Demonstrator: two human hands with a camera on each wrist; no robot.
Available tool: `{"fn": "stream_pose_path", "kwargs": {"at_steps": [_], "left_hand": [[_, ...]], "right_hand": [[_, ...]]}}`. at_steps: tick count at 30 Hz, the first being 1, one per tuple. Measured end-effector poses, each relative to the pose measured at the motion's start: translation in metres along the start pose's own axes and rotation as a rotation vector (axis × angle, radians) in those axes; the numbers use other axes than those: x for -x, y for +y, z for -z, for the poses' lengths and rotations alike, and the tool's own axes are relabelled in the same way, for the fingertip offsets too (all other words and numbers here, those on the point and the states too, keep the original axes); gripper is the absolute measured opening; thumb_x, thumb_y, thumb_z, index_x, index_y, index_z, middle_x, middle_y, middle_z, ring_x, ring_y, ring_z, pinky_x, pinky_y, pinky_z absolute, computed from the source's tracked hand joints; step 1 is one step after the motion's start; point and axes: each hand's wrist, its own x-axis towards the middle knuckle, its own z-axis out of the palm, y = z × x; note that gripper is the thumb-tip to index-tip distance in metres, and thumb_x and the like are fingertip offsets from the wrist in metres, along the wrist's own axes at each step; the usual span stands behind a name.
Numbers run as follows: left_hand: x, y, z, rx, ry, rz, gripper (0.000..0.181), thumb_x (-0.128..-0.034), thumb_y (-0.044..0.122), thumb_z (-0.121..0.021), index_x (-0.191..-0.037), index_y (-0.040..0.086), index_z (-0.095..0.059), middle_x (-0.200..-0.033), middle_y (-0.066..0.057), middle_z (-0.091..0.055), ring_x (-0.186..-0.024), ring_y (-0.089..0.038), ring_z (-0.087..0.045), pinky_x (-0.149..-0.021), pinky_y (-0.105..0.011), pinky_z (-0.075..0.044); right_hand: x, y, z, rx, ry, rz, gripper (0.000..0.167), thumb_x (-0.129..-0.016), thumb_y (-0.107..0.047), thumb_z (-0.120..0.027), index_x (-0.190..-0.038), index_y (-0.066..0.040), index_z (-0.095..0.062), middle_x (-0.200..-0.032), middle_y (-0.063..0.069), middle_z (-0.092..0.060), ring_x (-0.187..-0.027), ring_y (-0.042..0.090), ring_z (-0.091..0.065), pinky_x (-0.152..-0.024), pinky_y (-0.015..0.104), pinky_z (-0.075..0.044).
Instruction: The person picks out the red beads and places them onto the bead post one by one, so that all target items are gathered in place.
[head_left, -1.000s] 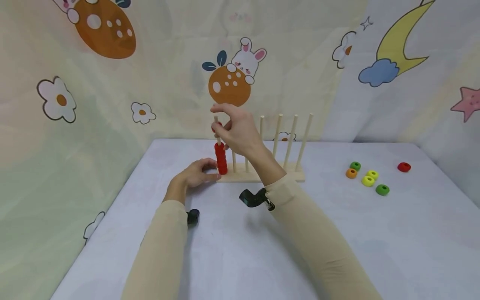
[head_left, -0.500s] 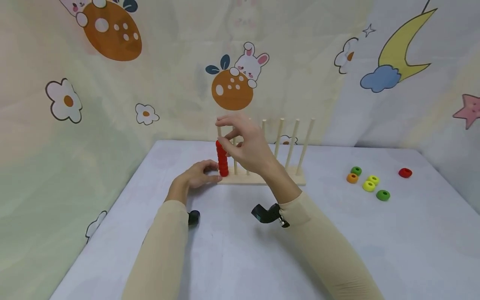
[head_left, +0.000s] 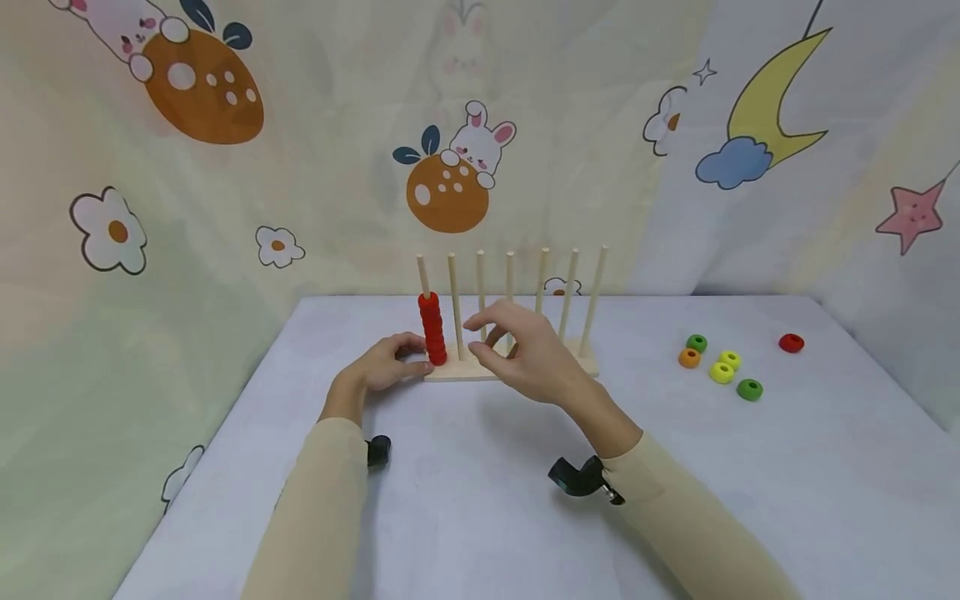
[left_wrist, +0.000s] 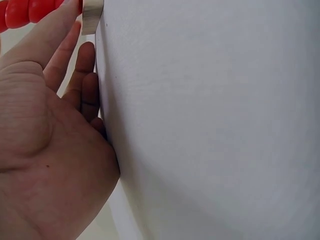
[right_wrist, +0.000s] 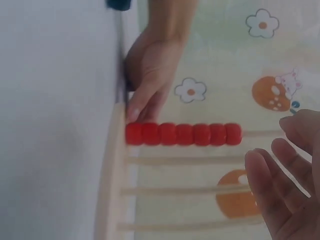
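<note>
A wooden peg rack (head_left: 463, 371) with several upright pegs stands near the back of the table. Red beads (head_left: 432, 329) form a stack on its leftmost peg, whose bare tip sticks out above them. My left hand (head_left: 386, 364) holds the left end of the base, thumb in front near the lowest bead; in the left wrist view the fingertips are partly hidden. In front of the middle pegs, my right hand (head_left: 534, 354) hovers with loosely bent fingers and nothing between them. The right wrist view shows its fingers (right_wrist: 260, 175) apart from the bead stack (right_wrist: 184, 134).
To the right of the rack lie loose beads: green (head_left: 697, 342), orange (head_left: 689, 358), yellow (head_left: 722, 372) and another green bead (head_left: 750, 390). Farther right sits a single red bead (head_left: 791, 342). A patterned cloth (head_left: 337, 167) hangs behind the white table (head_left: 480, 500).
The right hand brought a red bead down the leftmost peg onto the stack, let go, and moved right and toward me. The left hand stayed at the base's end.
</note>
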Motion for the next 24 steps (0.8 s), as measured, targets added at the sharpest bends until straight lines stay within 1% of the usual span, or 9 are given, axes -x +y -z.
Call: {"fn": "stream_pose_path", "kwargs": {"at_steps": [3, 5, 8, 12, 15, 17, 20, 24], "left_hand": [[0.000, 0.004, 0.001, 0.002, 0.013, 0.013, 0.047, -0.0933, 0.031, -0.075, -0.135, 0.017, -0.059, -0.138, -0.008, -0.057, -0.134, -0.030, -0.045, -0.120, -0.054, -0.030], [-0.001, 0.006, 0.003, 0.003, 0.019, 0.009, 0.046, -0.0936, 0.031, -0.074, -0.135, 0.016, -0.059, -0.138, -0.009, -0.056, -0.134, -0.030, -0.045, -0.119, -0.055, -0.030], [-0.001, 0.007, 0.003, 0.006, 0.013, 0.008, 0.047, -0.0942, 0.030, -0.074, -0.136, 0.015, -0.058, -0.139, -0.009, -0.055, -0.135, -0.031, -0.044, -0.120, -0.054, -0.030], [0.000, 0.004, -0.001, -0.003, 0.007, 0.025, 0.049, -0.0940, 0.032, -0.074, -0.137, 0.016, -0.057, -0.141, -0.009, -0.055, -0.136, -0.031, -0.044, -0.120, -0.055, -0.030], [0.002, 0.001, -0.003, -0.002, 0.001, 0.022, 0.050, -0.0938, 0.033, -0.074, -0.137, 0.015, -0.057, -0.141, -0.010, -0.055, -0.136, -0.031, -0.044, -0.120, -0.055, -0.029], [0.002, -0.002, -0.004, 0.003, -0.001, 0.015, 0.050, -0.0936, 0.033, -0.074, -0.137, 0.015, -0.058, -0.141, -0.010, -0.056, -0.136, -0.031, -0.044, -0.120, -0.055, -0.029], [0.002, -0.003, -0.005, 0.003, -0.004, 0.006, 0.049, -0.0936, 0.033, -0.074, -0.137, 0.015, -0.058, -0.140, -0.010, -0.056, -0.135, -0.031, -0.045, -0.120, -0.055, -0.030], [0.001, -0.001, -0.003, -0.007, 0.002, -0.001, 0.049, -0.0933, 0.033, -0.074, -0.136, 0.015, -0.058, -0.139, -0.009, -0.057, -0.135, -0.030, -0.045, -0.120, -0.054, -0.030]], "right_hand": [[0.011, 0.008, 0.007, 0.013, -0.016, -0.021, 0.022, -0.094, -0.008, -0.072, -0.115, -0.012, -0.070, -0.111, -0.001, -0.070, -0.085, 0.012, -0.069, -0.055, 0.032, -0.057], [0.016, 0.011, 0.013, 0.013, -0.018, -0.034, 0.021, -0.094, -0.007, -0.072, -0.115, -0.012, -0.070, -0.111, -0.001, -0.070, -0.085, 0.013, -0.069, -0.055, 0.032, -0.057], [0.025, 0.015, 0.023, 0.022, -0.022, -0.057, 0.022, -0.094, -0.006, -0.072, -0.114, -0.013, -0.070, -0.111, 0.000, -0.070, -0.086, 0.014, -0.069, -0.055, 0.032, -0.057], [0.040, 0.021, 0.035, 0.044, -0.044, -0.114, 0.024, -0.095, -0.008, -0.072, -0.117, -0.015, -0.069, -0.113, 0.000, -0.070, -0.087, 0.014, -0.069, -0.055, 0.033, -0.057], [0.050, 0.025, 0.044, 0.062, -0.055, -0.166, 0.029, -0.096, -0.010, -0.072, -0.124, -0.014, -0.066, -0.115, -0.001, -0.069, -0.088, 0.014, -0.068, -0.057, 0.033, -0.057], [0.055, 0.029, 0.049, 0.075, -0.063, -0.190, 0.032, -0.096, -0.012, -0.072, -0.127, -0.013, -0.064, -0.117, 0.001, -0.069, -0.088, 0.015, -0.068, -0.058, 0.032, -0.056], [0.060, 0.033, 0.057, 0.101, -0.077, -0.205, 0.033, -0.097, -0.013, -0.071, -0.129, -0.013, -0.064, -0.117, 0.002, -0.069, -0.088, 0.015, -0.068, -0.059, 0.030, -0.056], [0.065, 0.035, 0.068, 0.136, -0.072, -0.212, 0.029, -0.097, -0.014, -0.072, -0.124, -0.015, -0.066, -0.119, 0.001, -0.069, -0.089, 0.014, -0.067, -0.058, 0.030, -0.056]]}}
